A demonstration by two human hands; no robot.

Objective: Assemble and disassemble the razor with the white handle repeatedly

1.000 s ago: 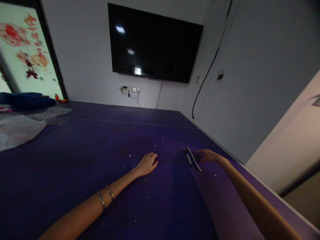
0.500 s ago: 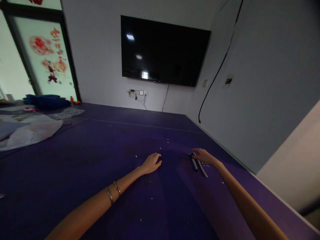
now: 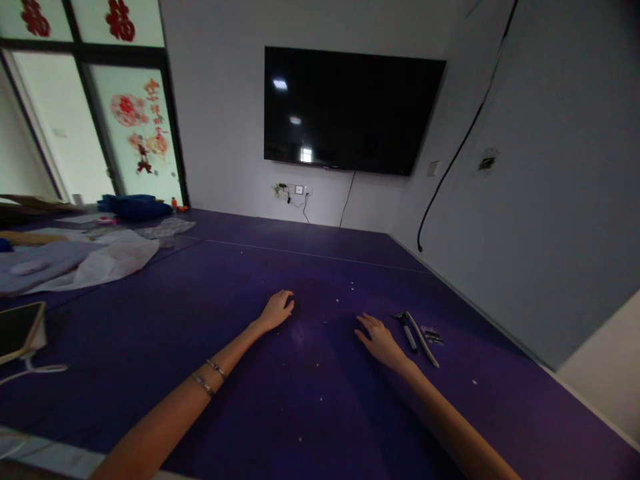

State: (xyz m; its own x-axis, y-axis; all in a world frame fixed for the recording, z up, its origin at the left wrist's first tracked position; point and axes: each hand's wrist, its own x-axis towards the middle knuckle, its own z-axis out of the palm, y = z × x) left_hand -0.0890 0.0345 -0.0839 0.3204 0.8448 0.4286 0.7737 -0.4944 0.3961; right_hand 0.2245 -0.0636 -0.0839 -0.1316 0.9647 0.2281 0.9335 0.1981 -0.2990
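Observation:
On the purple tabletop, my left hand lies palm down, fingers loosely apart and holding nothing. My right hand is open too, low over the surface, its fingers spread toward the middle. Just right of it is a tool with a grey-and-black handle and a small dark head. A long, curved pale piece starts by that head; whether the two are joined I cannot tell. Beside them is a small clear packet with dark bits. Neither hand touches these things.
Small white scraps dot the table. At the left are white plastic sheeting, a blue cloth bundle and a phone-like device with a cord. A black cable hangs along the right wall; a television hangs behind.
My right hand has come away from the tool and moved left, leaving it on the table. My left hand has shifted slightly left and away from me. The view has swung left.

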